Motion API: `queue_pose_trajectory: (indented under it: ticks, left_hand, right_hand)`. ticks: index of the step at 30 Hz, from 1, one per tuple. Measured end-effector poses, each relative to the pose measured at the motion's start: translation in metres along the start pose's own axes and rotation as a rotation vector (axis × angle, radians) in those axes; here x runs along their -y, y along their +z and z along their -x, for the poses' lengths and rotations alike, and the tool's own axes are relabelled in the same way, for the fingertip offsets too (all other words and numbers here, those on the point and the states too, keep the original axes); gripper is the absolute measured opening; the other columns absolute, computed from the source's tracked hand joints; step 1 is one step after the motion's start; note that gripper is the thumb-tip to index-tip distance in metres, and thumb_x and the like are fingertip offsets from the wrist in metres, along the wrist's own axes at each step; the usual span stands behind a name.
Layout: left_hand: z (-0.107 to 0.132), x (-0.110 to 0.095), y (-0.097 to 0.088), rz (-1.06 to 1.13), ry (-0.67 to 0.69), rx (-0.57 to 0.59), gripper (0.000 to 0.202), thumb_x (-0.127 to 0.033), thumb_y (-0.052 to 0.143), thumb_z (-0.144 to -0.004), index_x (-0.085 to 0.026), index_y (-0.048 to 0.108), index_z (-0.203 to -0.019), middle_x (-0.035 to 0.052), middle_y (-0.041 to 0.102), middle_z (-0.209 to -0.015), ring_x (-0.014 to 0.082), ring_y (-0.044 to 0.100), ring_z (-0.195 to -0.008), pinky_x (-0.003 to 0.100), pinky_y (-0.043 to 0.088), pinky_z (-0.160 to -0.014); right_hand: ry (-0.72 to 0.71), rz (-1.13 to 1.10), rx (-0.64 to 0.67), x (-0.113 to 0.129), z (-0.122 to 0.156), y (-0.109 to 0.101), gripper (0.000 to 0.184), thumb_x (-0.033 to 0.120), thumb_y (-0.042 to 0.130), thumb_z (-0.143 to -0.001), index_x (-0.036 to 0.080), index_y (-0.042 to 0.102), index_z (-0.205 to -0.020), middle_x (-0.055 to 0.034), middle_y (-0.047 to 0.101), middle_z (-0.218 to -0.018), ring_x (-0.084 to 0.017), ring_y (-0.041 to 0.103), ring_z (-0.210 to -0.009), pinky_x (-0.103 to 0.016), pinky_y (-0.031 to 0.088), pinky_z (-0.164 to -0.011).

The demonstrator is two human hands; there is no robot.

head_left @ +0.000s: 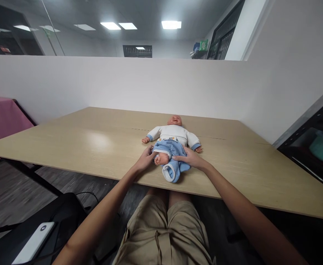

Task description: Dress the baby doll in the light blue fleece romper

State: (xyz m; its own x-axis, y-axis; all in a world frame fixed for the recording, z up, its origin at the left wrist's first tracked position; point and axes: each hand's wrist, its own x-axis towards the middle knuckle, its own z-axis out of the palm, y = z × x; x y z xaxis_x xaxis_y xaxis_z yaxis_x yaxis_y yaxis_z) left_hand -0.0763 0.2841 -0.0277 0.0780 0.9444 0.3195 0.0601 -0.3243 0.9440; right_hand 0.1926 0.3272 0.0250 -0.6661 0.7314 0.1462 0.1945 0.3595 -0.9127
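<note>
On its back on the table lies a baby doll (175,120), its head toward the far wall. It wears a white top (172,131) with blue cuffs. Blue trousers (172,147) with white trim cover its lower body. One bare doll foot (161,159) pokes out of a trouser leg, while the other leg hangs with its open cuff toward me and no foot showing. My left hand (146,159) grips the trousers at their left side, fingertips partly hidden. At the right side, my right hand (190,157) is closed on the cloth, thumb on top.
The wooden table (108,147) reaches back to a white partition. A black chair (64,217) with a white phone-like device (34,243) stands at lower left. To the right is a dark metal shelf (310,147); a pink-covered surface (3,117) is at far left.
</note>
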Motion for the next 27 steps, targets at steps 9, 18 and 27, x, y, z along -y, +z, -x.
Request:
queue_pose_trajectory:
  ticks: [9, 18, 27]
  left_hand:
    - [0.010, -0.018, -0.021, -0.052, -0.105, 0.093, 0.064, -0.047, 0.067, -0.094, -0.020, 0.054, -0.150, 0.0142, 0.053, -0.157, 0.0330, 0.049, -0.146, 0.048, 0.039, -0.123]
    - [-0.058, -0.052, -0.006, -0.647, 0.118, 0.322, 0.059, -0.069, 0.061, -0.098, -0.027, 0.068, -0.139, 0.0074, 0.061, -0.150, 0.0317, 0.045, -0.145, 0.044, 0.029, -0.128]
    - [-0.119, -0.080, 0.032, -0.638, 0.064, 0.734, 0.046, -0.062, 0.080, -0.081, -0.020, 0.065, -0.091, -0.0016, 0.057, -0.083, 0.0185, 0.052, -0.081, 0.030, 0.039, -0.073]
  right_hand:
    - [0.097, -0.568, -0.160, -0.042, 0.011, 0.002, 0.061, 0.045, 0.090, -0.080, 0.022, 0.070, -0.132, -0.0064, 0.078, -0.130, -0.027, 0.074, -0.120, -0.040, 0.055, -0.111]
    - [0.060, -0.780, -0.278, -0.048, 0.013, 0.005, 0.055, 0.040, 0.094, -0.075, 0.022, 0.075, -0.123, -0.0061, 0.081, -0.122, -0.029, 0.077, -0.107, -0.040, 0.062, -0.098]
    - [0.055, -0.762, -0.260, -0.052, 0.012, 0.003, 0.064, 0.041, 0.095, -0.075, 0.022, 0.069, -0.130, -0.0050, 0.081, -0.117, -0.023, 0.077, -0.097, -0.034, 0.062, -0.091]
